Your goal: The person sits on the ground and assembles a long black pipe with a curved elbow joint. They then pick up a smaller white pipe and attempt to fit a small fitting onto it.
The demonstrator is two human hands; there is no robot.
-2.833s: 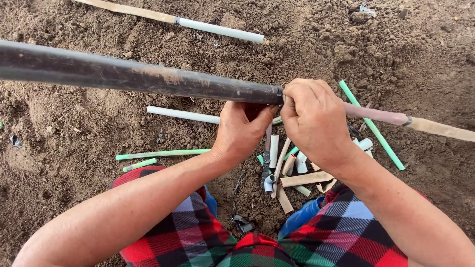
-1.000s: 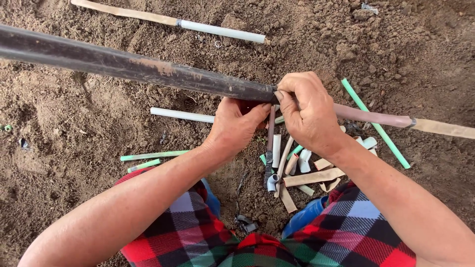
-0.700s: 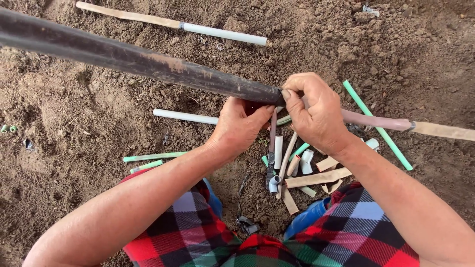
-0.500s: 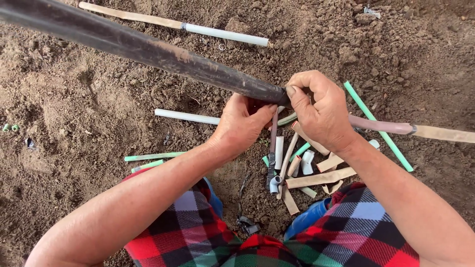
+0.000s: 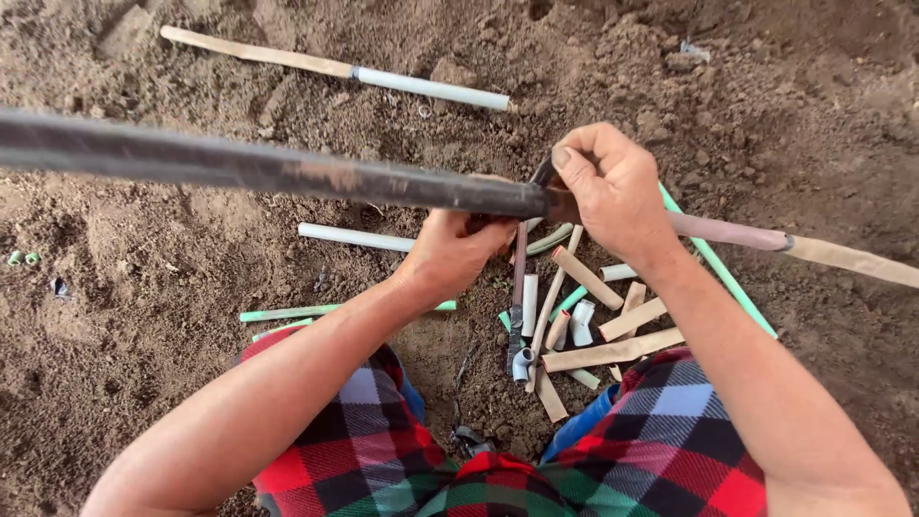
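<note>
Both hands grasp the joint: left hand [image 5: 459,251] under dark pipe [image 5: 268,170], now levelled; right hand [image 5: 613,191] clenches pale pipe [image 5: 737,232]

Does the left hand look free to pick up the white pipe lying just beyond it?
Probably not right away: the left hand is closed under the dark pipe, though the white pipe lies unobstructed nearby.

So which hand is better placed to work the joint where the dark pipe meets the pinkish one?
Probably the right hand: its fingers wrap the joint itself. The left hand sits under the dark pipe, propping it.
</note>
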